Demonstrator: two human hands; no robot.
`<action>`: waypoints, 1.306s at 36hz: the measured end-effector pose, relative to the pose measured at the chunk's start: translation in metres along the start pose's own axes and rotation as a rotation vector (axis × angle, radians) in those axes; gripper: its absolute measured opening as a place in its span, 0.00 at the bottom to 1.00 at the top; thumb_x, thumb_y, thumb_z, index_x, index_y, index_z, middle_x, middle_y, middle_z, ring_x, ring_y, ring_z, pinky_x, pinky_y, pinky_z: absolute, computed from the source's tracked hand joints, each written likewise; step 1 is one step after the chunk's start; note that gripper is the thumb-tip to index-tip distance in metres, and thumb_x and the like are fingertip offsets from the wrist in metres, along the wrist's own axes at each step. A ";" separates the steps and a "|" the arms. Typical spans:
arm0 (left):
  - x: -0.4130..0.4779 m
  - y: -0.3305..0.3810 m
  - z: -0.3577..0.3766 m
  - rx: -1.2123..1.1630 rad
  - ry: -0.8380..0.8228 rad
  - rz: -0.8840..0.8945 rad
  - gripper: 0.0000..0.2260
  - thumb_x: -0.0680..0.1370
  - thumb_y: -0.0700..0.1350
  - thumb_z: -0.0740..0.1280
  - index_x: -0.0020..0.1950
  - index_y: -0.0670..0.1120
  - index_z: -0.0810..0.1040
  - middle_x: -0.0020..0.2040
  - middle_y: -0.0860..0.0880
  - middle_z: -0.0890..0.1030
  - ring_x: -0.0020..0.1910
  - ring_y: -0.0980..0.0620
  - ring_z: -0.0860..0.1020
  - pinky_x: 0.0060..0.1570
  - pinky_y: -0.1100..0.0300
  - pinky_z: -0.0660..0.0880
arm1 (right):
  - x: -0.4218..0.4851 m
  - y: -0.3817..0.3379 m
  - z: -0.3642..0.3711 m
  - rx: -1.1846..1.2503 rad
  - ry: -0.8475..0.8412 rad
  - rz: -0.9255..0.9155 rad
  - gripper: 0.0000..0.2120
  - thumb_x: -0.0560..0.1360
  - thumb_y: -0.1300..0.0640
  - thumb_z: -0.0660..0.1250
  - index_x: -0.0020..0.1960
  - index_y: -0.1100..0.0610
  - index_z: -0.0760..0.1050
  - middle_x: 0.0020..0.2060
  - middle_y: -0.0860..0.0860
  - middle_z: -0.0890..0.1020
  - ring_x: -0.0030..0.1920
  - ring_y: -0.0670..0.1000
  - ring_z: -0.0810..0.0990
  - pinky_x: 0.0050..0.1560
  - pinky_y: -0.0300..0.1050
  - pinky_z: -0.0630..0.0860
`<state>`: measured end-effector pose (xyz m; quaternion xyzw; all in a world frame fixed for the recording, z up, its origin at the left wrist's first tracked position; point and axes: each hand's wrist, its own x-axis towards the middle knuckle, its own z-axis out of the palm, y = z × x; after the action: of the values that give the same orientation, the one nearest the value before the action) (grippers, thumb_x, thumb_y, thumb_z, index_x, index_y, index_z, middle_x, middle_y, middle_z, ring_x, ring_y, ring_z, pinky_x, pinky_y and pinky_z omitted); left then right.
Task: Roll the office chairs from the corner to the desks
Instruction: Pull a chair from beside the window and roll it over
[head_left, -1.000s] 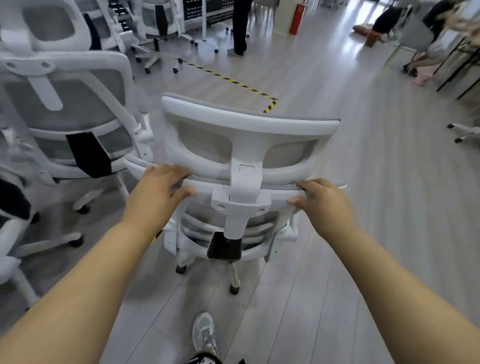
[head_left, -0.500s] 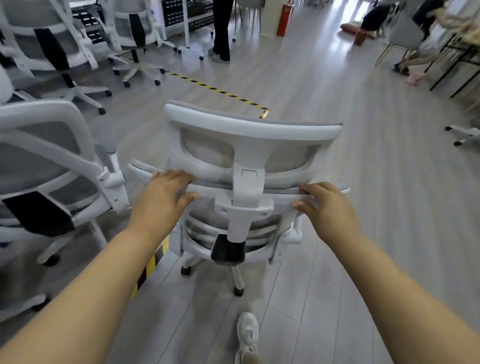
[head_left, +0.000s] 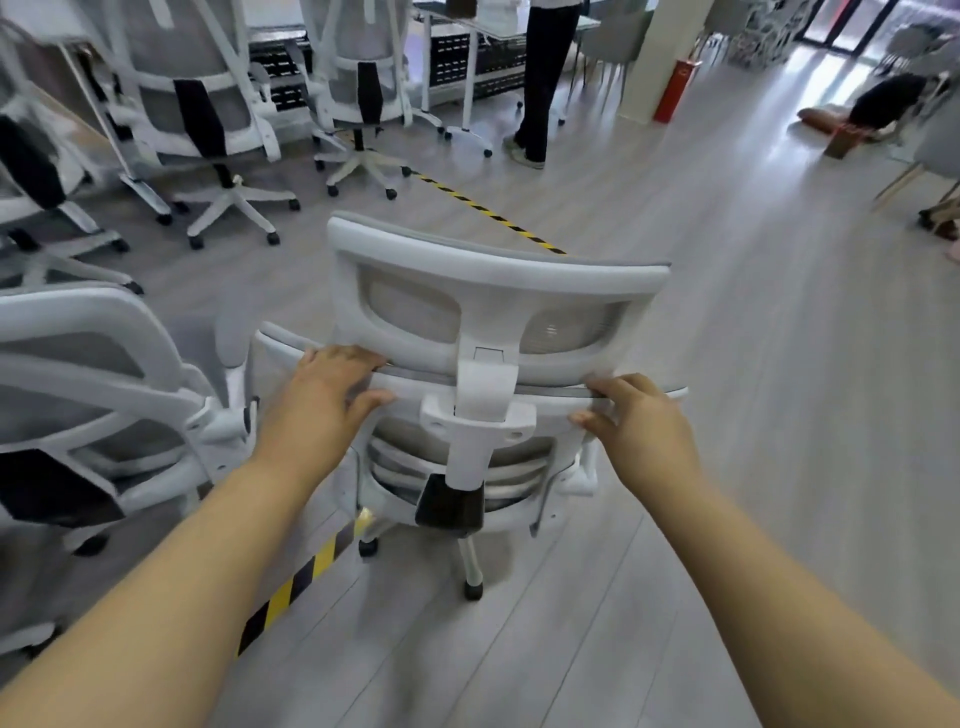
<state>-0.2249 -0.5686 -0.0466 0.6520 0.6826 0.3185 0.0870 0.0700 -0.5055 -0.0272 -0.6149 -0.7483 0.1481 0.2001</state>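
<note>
On the chair (head_left: 488, 312) backrest's top edge, left hand (head_left: 322, 400) and right hand (head_left: 639, 421) grip, arms outstretched.

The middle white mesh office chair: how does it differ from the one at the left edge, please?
The middle white mesh chair is gripped by left hand and right hand; the left white mesh chair is untouched. The middle one fits the frame; the left one is cropped. Both have black lumbar pieces.
</note>
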 end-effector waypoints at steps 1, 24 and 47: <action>0.011 -0.002 0.001 0.002 0.005 -0.001 0.16 0.75 0.47 0.68 0.62 0.45 0.77 0.60 0.47 0.78 0.59 0.45 0.71 0.59 0.52 0.66 | 0.014 0.000 0.002 0.001 -0.003 -0.006 0.19 0.73 0.50 0.70 0.62 0.54 0.77 0.59 0.52 0.76 0.58 0.54 0.74 0.48 0.42 0.68; 0.253 -0.153 -0.007 0.039 0.121 -0.017 0.14 0.75 0.45 0.68 0.60 0.46 0.78 0.58 0.48 0.78 0.61 0.49 0.71 0.65 0.65 0.49 | 0.301 -0.095 0.082 -0.062 -0.085 -0.104 0.19 0.74 0.47 0.68 0.63 0.53 0.75 0.59 0.49 0.75 0.58 0.53 0.74 0.48 0.45 0.70; 0.424 -0.253 -0.010 0.106 0.181 -0.116 0.14 0.75 0.42 0.69 0.60 0.42 0.78 0.59 0.44 0.78 0.61 0.44 0.72 0.68 0.51 0.57 | 0.515 -0.163 0.139 -0.091 -0.154 -0.263 0.17 0.74 0.48 0.68 0.59 0.55 0.77 0.54 0.51 0.76 0.56 0.54 0.74 0.51 0.46 0.71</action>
<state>-0.4991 -0.1577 -0.0517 0.5837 0.7400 0.3341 0.0088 -0.2219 -0.0301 -0.0120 -0.5069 -0.8414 0.1332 0.1318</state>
